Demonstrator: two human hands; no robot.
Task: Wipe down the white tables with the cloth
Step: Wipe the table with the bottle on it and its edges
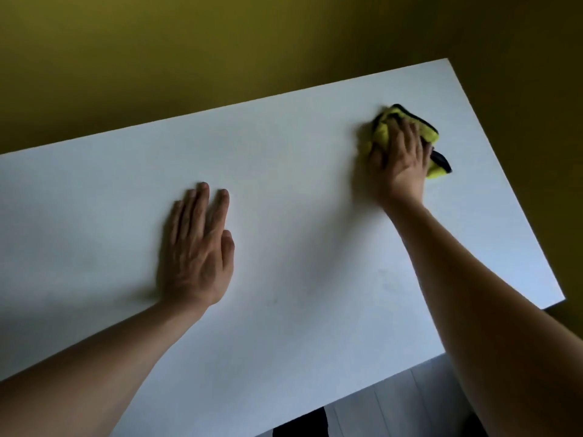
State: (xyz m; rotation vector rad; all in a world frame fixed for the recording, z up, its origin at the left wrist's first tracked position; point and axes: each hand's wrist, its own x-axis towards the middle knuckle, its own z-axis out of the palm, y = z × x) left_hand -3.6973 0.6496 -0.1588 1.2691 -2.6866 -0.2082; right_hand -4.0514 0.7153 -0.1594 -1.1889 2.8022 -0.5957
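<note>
right hand (398,162): laid on top of the cloth (407,134), fingers curled over its bunched folds, so the cloth is gripped and pressed down onto the desk (299,216). fingertips partly sunk in the fabric. slight blur is noted around this hand and the cloth's left side.

cloth: yellow, dark trim along its edges, crumpled into a lump. it is found near the far right corner of the desk, closer to the right edge than to the far edge, wholly on the surface. one trimmed flap is seen sticking out from under the hand on the right-edge side.

left hand (198,247): placed flat on the desk toward the middle, palm down, fingers straight and nearly together, thumb tucked alongside. nothing is held. it lies well apart from the cloth.

both forearms are bare and are reached in from the near edge.

desk: white top, seen at a slant; faint grey smudges are noted between the two arms, toward the near edge.

surroundings: an olive-yellow wall (220,52) beyond the far edge; pale floor (394,408) below the near right corner, with something dark at the bottom of the view, not identifiable.
</note>
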